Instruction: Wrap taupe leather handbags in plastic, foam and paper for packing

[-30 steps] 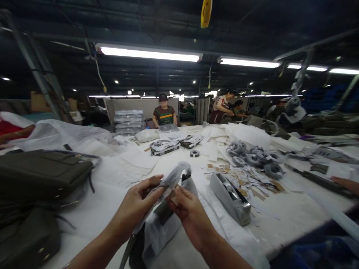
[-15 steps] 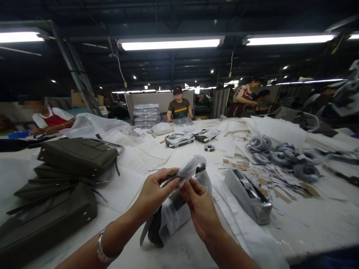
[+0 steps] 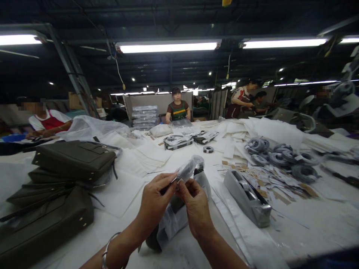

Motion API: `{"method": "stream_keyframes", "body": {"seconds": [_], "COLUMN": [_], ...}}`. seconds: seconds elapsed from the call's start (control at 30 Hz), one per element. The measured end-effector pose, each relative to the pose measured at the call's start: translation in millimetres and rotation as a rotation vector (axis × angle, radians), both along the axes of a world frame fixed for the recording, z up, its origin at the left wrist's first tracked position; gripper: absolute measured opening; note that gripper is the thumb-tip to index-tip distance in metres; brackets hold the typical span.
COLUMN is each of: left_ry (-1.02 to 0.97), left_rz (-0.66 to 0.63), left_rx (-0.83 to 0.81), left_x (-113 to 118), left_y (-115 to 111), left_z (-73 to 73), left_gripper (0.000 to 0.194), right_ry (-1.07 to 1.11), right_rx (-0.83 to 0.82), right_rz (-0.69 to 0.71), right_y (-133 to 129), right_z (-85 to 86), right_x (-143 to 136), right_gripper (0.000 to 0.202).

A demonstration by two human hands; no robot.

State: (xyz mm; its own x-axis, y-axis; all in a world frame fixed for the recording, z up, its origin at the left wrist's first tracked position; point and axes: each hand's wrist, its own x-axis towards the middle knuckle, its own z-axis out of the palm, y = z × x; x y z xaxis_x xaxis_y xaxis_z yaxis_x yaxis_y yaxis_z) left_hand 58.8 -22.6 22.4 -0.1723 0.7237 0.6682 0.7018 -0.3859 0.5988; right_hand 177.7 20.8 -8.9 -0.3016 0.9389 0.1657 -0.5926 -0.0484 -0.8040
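A dark olive handbag (image 3: 177,204), partly covered in thin whitish wrapping, stands tilted on the table in front of me. Its arched handle (image 3: 187,169) is sheathed in the same translucent wrap. My left hand (image 3: 157,195) pinches the left end of that handle between thumb and fingers. Close against it, my right hand (image 3: 198,206) has thumb and forefinger pressed together on the wrap at the same spot. The fingertips hide exactly what lies between them. Right of the bag sits a grey tape dispenser (image 3: 246,200).
Several olive handbags (image 3: 74,158) are stacked at the left. White sheets (image 3: 238,220) lie beside the dispenser. Rolled grey straps (image 3: 283,155) and paper scraps (image 3: 269,183) spread across the right side. A co-worker (image 3: 178,108) stands across the table; others work at both sides.
My left hand has turned, its back now facing me more, and its bangle sits further right. Both hands keep their pinch on the wrapped handle. The view has shifted slightly.
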Motion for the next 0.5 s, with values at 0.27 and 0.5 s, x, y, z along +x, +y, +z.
{"method": "stream_keyframes", "body": {"seconds": [0.27, 0.5], "left_ry": [0.338, 0.513], "left_rz": [0.241, 0.396], "left_rx": [0.056, 0.102], "left_x": [11.9, 29.7], "left_y": [-4.2, -8.4], "left_z": [2.2, -8.1], "left_gripper": [0.03, 0.04], "right_ry": [-0.099, -0.226], "right_rx": [0.07, 0.121], "right_rz": [-0.054, -0.173], "right_y": [3.4, 6.3], "right_z": [4.1, -1.4], "right_x": [-2.3, -5.7], "right_gripper": [0.03, 0.033]}}
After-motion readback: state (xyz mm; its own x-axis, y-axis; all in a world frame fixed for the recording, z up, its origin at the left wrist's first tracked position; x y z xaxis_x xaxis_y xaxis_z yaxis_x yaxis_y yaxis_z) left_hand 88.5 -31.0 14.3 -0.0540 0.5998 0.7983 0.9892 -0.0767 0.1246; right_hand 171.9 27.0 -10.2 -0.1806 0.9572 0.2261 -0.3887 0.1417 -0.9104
